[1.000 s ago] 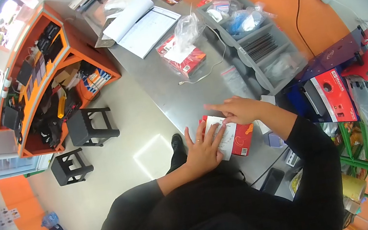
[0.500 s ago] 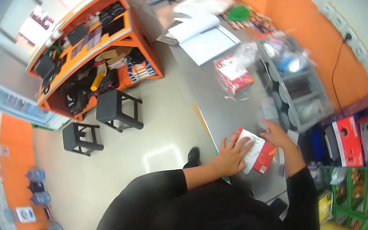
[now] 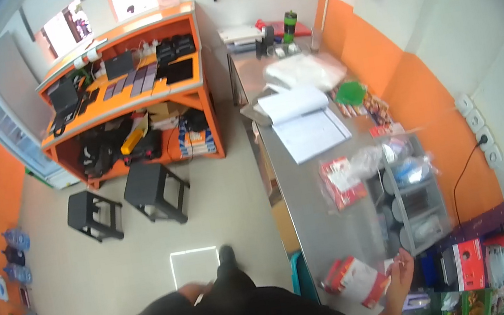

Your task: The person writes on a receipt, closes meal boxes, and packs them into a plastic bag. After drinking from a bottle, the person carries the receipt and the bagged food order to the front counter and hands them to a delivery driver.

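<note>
Two black stools [image 3: 150,185] stand on the pale floor [image 3: 143,260] — orange counter [image 3: 216,123] behind, orange-and-white walls [image 3: 395,85] around.

No readable text anywhere, red-and-white box [image 3: 356,281] included

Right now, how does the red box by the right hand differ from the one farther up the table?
The far box has clear plastic over it; the near box shows none. The near box lies beside the right hand; the far box lies nearer the open notebook. Both are red and white.
</note>
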`<state>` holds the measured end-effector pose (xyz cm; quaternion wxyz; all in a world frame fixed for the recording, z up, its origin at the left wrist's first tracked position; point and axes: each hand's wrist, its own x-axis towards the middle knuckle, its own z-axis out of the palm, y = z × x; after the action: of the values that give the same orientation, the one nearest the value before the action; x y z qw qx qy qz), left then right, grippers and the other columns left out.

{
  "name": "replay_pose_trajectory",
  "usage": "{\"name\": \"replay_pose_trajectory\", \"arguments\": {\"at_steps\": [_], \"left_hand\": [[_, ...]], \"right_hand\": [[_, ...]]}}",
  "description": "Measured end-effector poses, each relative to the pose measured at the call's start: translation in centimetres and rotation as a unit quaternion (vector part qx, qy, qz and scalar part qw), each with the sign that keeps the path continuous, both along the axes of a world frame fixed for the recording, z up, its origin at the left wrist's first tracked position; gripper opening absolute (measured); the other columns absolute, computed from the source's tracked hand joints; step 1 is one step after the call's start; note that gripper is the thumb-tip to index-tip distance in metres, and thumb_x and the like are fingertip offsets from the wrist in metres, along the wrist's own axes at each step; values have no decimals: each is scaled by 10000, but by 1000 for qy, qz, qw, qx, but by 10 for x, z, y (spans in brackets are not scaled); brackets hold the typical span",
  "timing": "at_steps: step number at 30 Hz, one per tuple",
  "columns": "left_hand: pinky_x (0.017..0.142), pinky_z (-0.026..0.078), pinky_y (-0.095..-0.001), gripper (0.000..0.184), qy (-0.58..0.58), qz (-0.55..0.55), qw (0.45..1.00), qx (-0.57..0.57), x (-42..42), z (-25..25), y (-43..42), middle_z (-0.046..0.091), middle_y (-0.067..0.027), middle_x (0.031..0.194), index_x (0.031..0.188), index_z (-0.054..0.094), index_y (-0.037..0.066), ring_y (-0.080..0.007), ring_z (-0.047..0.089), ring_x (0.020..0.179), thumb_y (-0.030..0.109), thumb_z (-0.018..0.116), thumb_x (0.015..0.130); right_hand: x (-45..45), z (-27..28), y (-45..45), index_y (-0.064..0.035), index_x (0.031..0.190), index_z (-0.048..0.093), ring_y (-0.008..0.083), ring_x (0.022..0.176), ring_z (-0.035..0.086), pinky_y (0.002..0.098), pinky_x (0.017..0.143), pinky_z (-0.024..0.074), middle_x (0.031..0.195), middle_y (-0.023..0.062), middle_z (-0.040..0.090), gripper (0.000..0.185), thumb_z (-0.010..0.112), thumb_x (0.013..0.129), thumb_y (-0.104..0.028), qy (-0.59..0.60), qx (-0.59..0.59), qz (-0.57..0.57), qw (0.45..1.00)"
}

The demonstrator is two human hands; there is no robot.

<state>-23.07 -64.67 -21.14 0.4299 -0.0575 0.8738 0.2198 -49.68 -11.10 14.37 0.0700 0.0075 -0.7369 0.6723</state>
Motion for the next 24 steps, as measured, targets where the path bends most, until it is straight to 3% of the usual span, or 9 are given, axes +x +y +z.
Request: {"name": "replay_pose_trajectory", "arguments": {"at_steps": [3,6,8,13,17,19,22,24], "left_hand": [[1070,274,-670,589,-171,165,959,156,-9,28,-57,395,-232,1485,1453,416,219,-484,291,1394,572,385,983],[1068,292,-652,596,-217,250,913,239,-35,48,-109,409,-232,1473,1449,415,201,-476,319,1377,574,385,985],[1066,304,-640,602,-226,277,896,264,-49,63,-143,419,-232,1465,1446,414,189,-470,339,1365,574,385,986],[1063,334,-610,616,-221,358,855,303,-92,92,-212,443,-233,1444,1440,413,158,-456,387,1337,576,385,988],[1060,357,-586,629,-190,453,807,327,-134,101,-259,462,-234,1428,1435,411,134,-445,425,1314,578,385,991],[1058,369,-574,635,-171,502,778,336,-152,102,-276,472,-234,1420,1432,411,121,-440,444,1303,579,385,992],[1056,387,-557,646,-114,573,732,351,-184,107,-299,486,-235,1408,1428,410,103,-431,473,1286,580,385,993],[1055,399,-545,653,-40,623,681,384,-215,108,-318,496,-235,1400,1426,409,91,-426,493,1274,581,385,994]], "right_hand": [[-24,-5,-39,-33,1362,451,71,791,482,213,655,408,1070,33,496,427,516,941,-7,-25,-10,-41,999],[-61,17,-107,-36,1379,431,69,783,482,216,649,407,1095,31,488,452,520,938,-12,-12,69,-25,997],[-93,27,-160,-44,1392,427,98,864,512,233,690,437,1148,49,499,464,532,941,-33,-12,64,-13,998],[-190,25,-287,-76,1472,337,200,1124,515,304,922,462,1322,139,482,574,570,947,-84,-26,3,64,998],[-288,-2,-341,-98,1491,302,221,1138,523,349,975,447,1338,149,475,621,596,948,-161,-66,32,96,993],[-354,-14,-355,-109,1486,308,230,1133,526,370,974,445,1334,143,482,638,609,942,-250,-140,-121,111,976],[-490,-54,-358,-107,1477,318,235,1140,519,371,968,440,1325,135,490,644,610,932,-288,-86,-96,141,982],[-587,-70,-370,-112,1487,314,255,1180,503,433,989,427,1390,183,466,614,576,954,-266,-90,-144,82,982]]}}
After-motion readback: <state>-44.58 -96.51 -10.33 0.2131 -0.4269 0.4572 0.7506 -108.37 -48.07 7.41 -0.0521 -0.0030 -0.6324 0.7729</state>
